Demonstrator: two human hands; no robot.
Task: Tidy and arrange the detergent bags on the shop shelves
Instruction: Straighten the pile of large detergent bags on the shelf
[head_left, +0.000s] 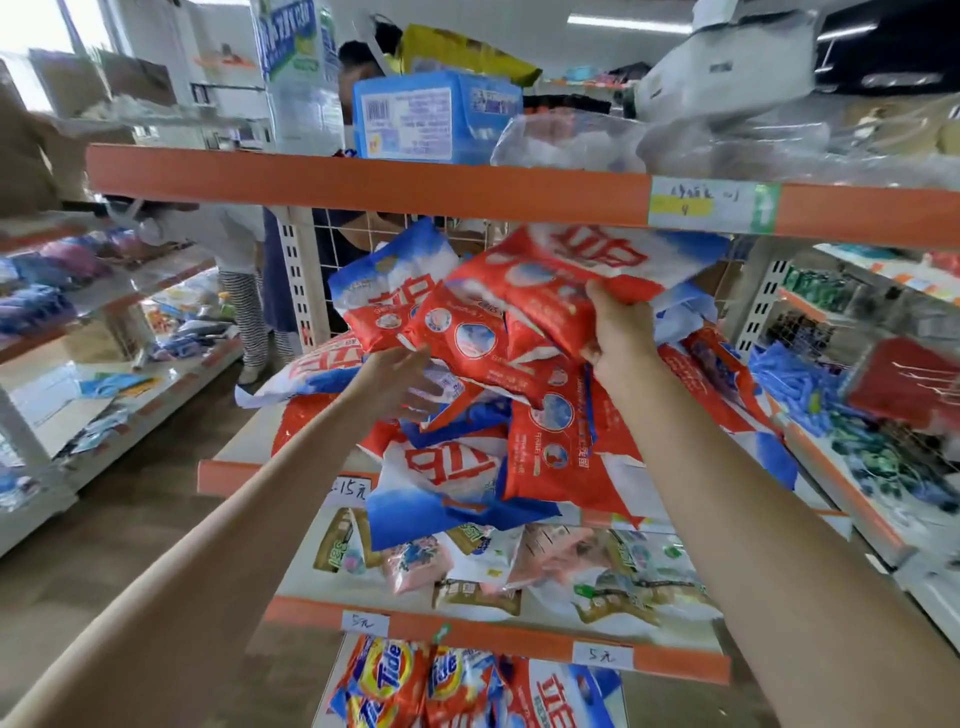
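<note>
At the bottom of the frame you can read "Tide" on the orange detergent bags (387, 675). Handwritten price tags on the shelf edges read "15元" (352, 489) at centre, and "5元" (364, 622) twice (602, 656) lower down. The upper right tag (691, 205) is illegible.

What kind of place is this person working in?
Most likely a small shop: orange-edged shelves carry handwritten price tags, and red detergent bags are heaped for sale, with Tide packs below.
</note>
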